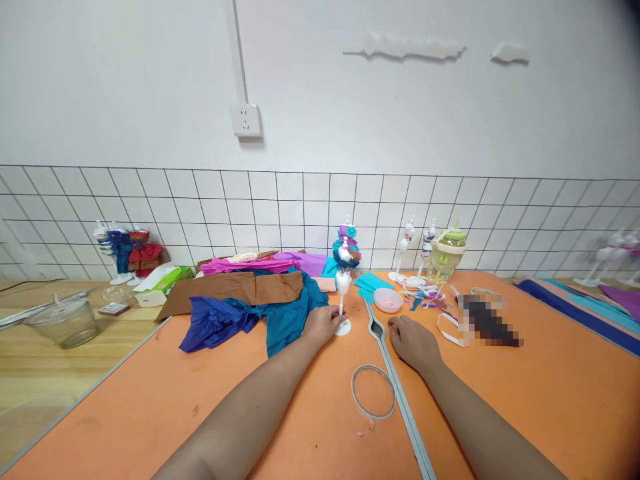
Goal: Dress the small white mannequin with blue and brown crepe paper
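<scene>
Well, the left hand [323,325] pinches a mannequin's stem [341,307] (grip of right hand [413,341] unclear).

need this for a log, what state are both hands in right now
Left hand: closed, holding the white mini mannequin low down.
Right hand: loosely curled on the orange tabletop; anything inside cannot be told.

2 bare hands [321,326] [414,341], 2 bare forearms [260,407]
</scene>
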Tool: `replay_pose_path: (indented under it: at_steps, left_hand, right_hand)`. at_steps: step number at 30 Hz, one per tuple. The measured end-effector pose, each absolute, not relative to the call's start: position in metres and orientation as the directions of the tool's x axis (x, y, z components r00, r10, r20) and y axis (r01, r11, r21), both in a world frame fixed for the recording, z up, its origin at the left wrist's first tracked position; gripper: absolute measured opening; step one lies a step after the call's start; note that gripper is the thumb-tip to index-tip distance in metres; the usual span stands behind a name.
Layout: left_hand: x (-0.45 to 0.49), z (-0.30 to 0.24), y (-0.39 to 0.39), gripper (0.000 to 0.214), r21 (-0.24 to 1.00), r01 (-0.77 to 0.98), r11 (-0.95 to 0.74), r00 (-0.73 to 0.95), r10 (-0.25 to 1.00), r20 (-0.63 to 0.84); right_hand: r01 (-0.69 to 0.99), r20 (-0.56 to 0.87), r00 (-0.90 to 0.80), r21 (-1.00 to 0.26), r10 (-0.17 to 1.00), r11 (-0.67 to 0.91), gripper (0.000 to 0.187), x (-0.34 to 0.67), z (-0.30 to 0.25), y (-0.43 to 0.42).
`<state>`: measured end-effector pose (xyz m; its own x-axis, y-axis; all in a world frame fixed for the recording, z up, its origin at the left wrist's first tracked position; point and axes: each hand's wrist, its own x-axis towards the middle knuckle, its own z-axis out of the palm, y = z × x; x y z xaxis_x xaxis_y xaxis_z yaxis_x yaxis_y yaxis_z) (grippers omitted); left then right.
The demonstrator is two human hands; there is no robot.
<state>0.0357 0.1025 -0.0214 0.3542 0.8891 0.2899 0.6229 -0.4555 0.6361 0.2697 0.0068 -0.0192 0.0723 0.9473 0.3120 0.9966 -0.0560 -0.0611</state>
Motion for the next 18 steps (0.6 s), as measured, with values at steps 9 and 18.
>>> replay_pose_path:
  at_steps: [9, 18]
  left_hand:
    - [0.038, -0.024, 0.106, 0.017, 0.623, 0.621, -0.476, 0.371, 0.878, 0.301]
    - [0.032, -0.032, 0.102, 0.026, 0.679, 0.553, -0.484, 0.408, 0.867, 0.286]
  right_hand:
    - [0.996, 0.412, 0.083, -0.024, 0.907, -0.08, 0.033, 0.287, -0.02, -0.01]
    - [0.997, 0.443, -0.003, -0.073, 0.897, 0.04, 0.03, 0.264, -0.008, -0.023]
